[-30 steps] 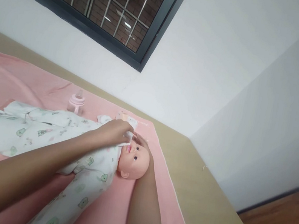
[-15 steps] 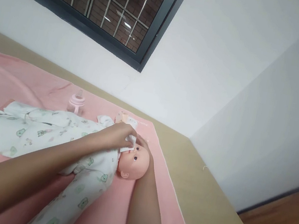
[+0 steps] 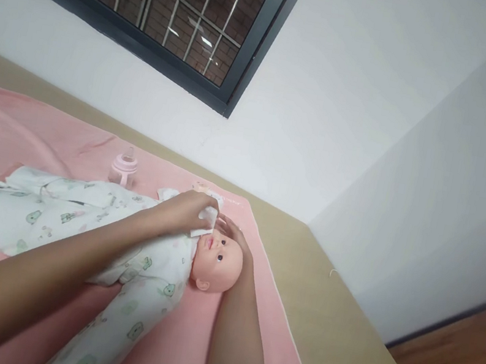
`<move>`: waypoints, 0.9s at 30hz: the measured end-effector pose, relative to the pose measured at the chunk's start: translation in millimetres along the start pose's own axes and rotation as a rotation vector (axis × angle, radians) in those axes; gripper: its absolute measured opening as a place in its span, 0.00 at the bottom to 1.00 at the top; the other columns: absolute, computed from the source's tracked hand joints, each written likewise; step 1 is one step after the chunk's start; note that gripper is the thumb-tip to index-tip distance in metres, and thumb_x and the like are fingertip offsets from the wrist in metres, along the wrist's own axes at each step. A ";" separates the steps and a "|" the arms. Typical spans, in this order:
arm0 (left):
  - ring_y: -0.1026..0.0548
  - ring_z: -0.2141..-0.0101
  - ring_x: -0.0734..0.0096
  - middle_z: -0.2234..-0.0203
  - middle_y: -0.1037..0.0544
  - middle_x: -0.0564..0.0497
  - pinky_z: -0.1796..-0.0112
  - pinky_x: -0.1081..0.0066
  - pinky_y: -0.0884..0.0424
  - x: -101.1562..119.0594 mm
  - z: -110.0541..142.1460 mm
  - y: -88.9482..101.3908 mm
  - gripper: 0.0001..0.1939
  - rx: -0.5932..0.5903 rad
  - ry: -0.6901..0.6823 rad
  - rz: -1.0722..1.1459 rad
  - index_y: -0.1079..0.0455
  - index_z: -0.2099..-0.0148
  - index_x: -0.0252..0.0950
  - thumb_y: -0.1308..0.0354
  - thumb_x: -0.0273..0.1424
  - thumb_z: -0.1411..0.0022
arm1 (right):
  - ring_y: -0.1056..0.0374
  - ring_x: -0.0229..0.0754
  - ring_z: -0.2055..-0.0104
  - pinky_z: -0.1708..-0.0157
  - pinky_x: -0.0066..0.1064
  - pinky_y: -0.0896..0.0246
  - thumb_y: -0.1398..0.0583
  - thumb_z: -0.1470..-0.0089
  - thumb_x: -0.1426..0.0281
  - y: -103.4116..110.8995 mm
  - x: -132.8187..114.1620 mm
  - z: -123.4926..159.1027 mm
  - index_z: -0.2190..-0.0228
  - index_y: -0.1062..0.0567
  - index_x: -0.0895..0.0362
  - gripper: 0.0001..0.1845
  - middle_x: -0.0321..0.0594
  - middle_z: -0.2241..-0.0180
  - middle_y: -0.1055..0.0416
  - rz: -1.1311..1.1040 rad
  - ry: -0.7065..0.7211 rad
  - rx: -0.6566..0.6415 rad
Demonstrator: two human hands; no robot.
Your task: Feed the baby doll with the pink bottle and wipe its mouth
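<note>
A baby doll (image 3: pixel 228 269) in white, green-printed clothes (image 3: pixel 64 217) lies on its back, head to the right, eyes open. My left hand (image 3: pixel 189 210) reaches across the doll's body and pinches a folded white tissue (image 3: pixel 204 224) beside its mouth and cheek. The mouth shows uncovered. My right hand (image 3: pixel 237 234) curves round the far side of the doll's head, its forearm alongside the crown. Its fingers lie stretched out near the tissue; the palm is partly hidden by the head.
A pink baby bottle (image 3: pixel 124 169) stands on the pink blanket (image 3: pixel 193 335) beyond the doll. A small printed packet (image 3: pixel 201 187) lies partly hidden behind my left hand. The tan bed surface (image 3: pixel 301 279) borders the blanket, against a white wall (image 3: pixel 287 140) with a dark-framed window (image 3: pixel 236 81).
My left hand has drawn the tissue slightly away from the doll's mouth, up and to the left, uncovering the lips. My right hand's fingers have shifted slightly; the doll's head stays in place.
</note>
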State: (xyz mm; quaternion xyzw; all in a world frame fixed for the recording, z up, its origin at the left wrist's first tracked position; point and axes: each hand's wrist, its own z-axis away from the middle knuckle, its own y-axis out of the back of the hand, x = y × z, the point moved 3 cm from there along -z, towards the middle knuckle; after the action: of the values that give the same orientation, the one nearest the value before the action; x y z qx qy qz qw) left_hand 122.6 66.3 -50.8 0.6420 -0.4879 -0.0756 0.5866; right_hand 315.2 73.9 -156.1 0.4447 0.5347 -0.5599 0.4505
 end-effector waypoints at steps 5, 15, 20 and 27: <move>0.28 0.55 0.58 0.52 0.26 0.47 0.59 0.69 0.34 -17.4 -1.0 9.4 0.23 0.035 0.099 0.031 0.34 0.47 0.37 0.43 0.28 0.47 | 0.32 0.47 0.48 0.45 0.43 0.41 0.34 0.56 0.56 6.2 -44.6 -3.1 0.65 0.24 0.52 0.17 0.40 0.52 0.27 0.041 0.045 -0.210; 0.27 0.56 0.57 0.50 0.27 0.45 0.61 0.67 0.32 -28.3 -3.3 5.2 0.30 0.023 0.164 0.066 0.40 0.43 0.39 0.41 0.33 0.50 | 0.35 0.44 0.45 0.43 0.42 0.42 0.38 0.48 0.60 -61.7 -109.9 39.7 0.54 0.25 0.49 0.19 0.39 0.48 0.30 0.742 0.079 -0.510; 0.26 0.58 0.54 0.56 0.25 0.43 0.61 0.65 0.32 -28.8 -1.5 11.8 0.32 0.066 0.156 0.088 0.41 0.43 0.37 0.40 0.39 0.50 | 0.32 0.43 0.49 0.44 0.41 0.40 0.38 0.49 0.59 -55.6 -110.3 35.5 0.57 0.23 0.51 0.18 0.40 0.52 0.27 0.689 0.151 -0.431; 0.25 0.60 0.58 0.58 0.24 0.46 0.62 0.66 0.30 -51.5 4.7 51.7 0.30 0.261 0.211 0.210 0.37 0.47 0.39 0.42 0.48 0.48 | 0.29 0.41 0.55 0.47 0.38 0.37 0.33 0.56 0.58 -10.2 -75.9 -1.8 0.56 0.24 0.51 0.24 0.41 0.51 0.29 0.275 0.155 -0.122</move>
State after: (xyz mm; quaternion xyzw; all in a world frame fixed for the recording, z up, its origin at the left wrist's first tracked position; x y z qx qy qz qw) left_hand 65.2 108.4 -34.0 0.6625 -0.4935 0.1176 0.5512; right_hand 320.2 78.2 -79.8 0.5275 0.5350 -0.4232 0.5064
